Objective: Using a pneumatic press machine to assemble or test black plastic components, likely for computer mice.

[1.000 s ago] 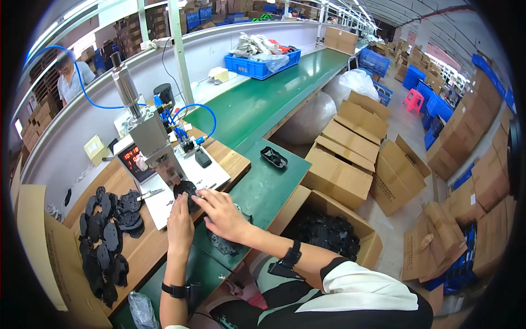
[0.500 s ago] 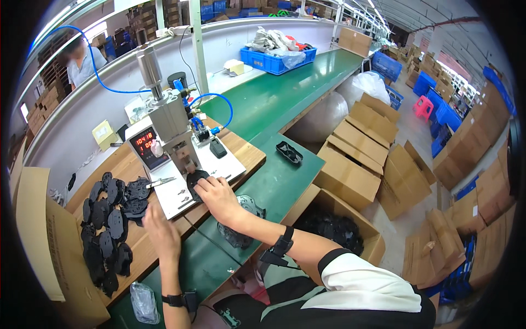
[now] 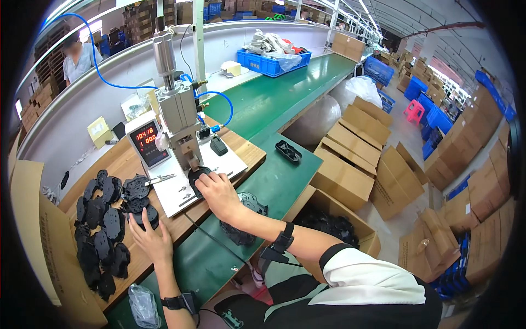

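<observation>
My right hand (image 3: 217, 196) grips a black plastic part (image 3: 195, 174) by its near edge. The part sits under the ram of a metal pneumatic press (image 3: 178, 112), above the press's white base plate (image 3: 230, 164). To the left, my left hand (image 3: 152, 242) has its fingers spread, and the fingertips reach a black molded part (image 3: 143, 216) at the edge of a pile. Whether they touch it I cannot tell. More of these molded parts (image 3: 113, 225) lie in a loose heap on the wooden board (image 3: 143, 268).
A digital counter box (image 3: 147, 143) and tweezers (image 3: 160, 179) are by the press. On the green bench lie clear-bagged black parts (image 3: 241, 227), a black tray-like piece (image 3: 288, 152) and a plastic bag (image 3: 144, 307). Cardboard boxes (image 3: 345, 172) stand to the right. Behind the bench is another person (image 3: 81, 59).
My left hand has gone from a blurred position near the base plate down and left to the heap, fingers spreading. The right hand stays at the press with its part. The view has shifted slightly.
</observation>
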The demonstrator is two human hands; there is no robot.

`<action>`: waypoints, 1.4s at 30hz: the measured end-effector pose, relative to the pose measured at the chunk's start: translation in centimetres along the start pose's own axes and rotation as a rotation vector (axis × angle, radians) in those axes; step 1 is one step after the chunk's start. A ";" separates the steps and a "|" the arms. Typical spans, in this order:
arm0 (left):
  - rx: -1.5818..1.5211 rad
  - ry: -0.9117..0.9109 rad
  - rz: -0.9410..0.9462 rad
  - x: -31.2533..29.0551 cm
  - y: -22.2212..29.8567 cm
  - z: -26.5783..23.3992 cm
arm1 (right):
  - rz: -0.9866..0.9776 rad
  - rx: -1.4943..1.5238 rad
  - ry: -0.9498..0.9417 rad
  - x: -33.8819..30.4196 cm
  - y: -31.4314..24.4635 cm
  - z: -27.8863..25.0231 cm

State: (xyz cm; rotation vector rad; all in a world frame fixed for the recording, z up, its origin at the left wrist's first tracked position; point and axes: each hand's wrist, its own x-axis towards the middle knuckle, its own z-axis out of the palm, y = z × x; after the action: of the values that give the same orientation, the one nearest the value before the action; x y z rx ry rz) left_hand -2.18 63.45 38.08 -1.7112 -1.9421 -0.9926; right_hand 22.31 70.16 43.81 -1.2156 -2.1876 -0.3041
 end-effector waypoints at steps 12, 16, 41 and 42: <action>0.113 0.045 -0.155 -0.3 -2.2 0.6 | 0.002 0.024 0.004 -0.3 -0.1 0.3; 0.011 -0.015 -0.172 0.2 -2.7 0.8 | -0.006 0.009 0.009 -0.1 0.0 0.0; -0.545 -0.126 -0.089 1.0 0.1 -1.5 | -0.019 -0.007 -0.045 0.7 0.5 0.0; -0.496 -0.068 0.001 1.0 0.0 -1.5 | -0.023 0.076 -0.071 1.0 1.0 -0.2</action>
State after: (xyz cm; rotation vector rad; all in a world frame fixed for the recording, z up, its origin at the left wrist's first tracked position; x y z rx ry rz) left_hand -2.60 63.14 39.79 -2.0188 -1.8355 -1.5317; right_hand 22.82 71.26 44.49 -1.1771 -2.2542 -0.1883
